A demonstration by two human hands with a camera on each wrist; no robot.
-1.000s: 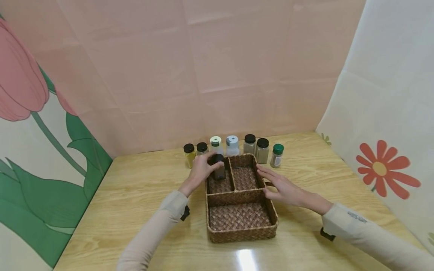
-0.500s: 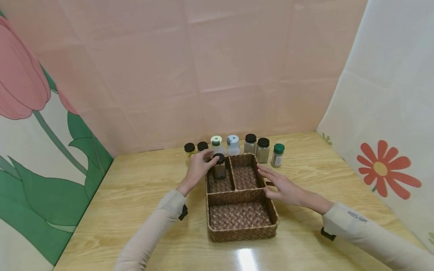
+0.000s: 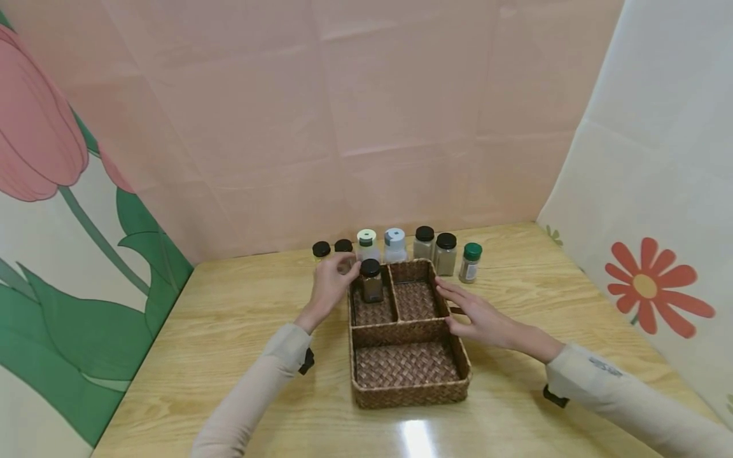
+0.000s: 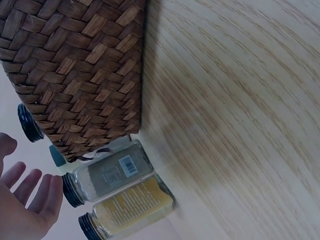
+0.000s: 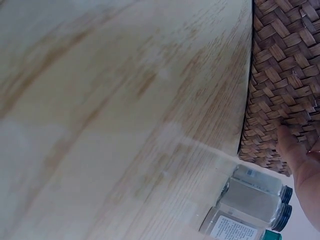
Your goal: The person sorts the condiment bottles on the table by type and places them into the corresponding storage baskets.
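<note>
While the head view looks down on the light wooden table (image 3: 229, 331), a brown woven three-compartment basket (image 3: 408, 397) sits at its middle, and a small dark-filled glass jar with a black lid (image 3: 371, 281) stands upright in the basket's far-left compartment; the left hand (image 3: 331, 284) is just beside that jar on its left, fingers loosely spread and released, gripping nothing, with its fingertips close to the lid though contact cannot be told; the right hand (image 3: 480, 315) lies flat with straight fingers against the basket's right wall, holding nothing; behind the basket a row of spice jars runs along the pink backdrop: two black-lidded ones (image 3: 333, 248) partly hidden by the left hand, a white-lidded jar (image 3: 366, 242), a pale blue-lidded jar (image 3: 394, 243), two more black-lidded jars of grey powder (image 3: 435, 248), and a green-lidded bottle (image 3: 470, 261) at the right end.

From the left wrist view, the basket's woven wall (image 4: 75, 70) fills the upper left; a grey-filled jar (image 4: 107, 172) and a yellow-filled jar (image 4: 130, 207) stand just beside its corner on the table, and the open fingers (image 4: 45, 192) hover near the grey jar's black lid.

From the right wrist view, one straight finger (image 5: 292, 150) presses on the basket's woven side (image 5: 280, 65); grey-powder jars (image 5: 252, 200) stand beyond the corner.
</note>
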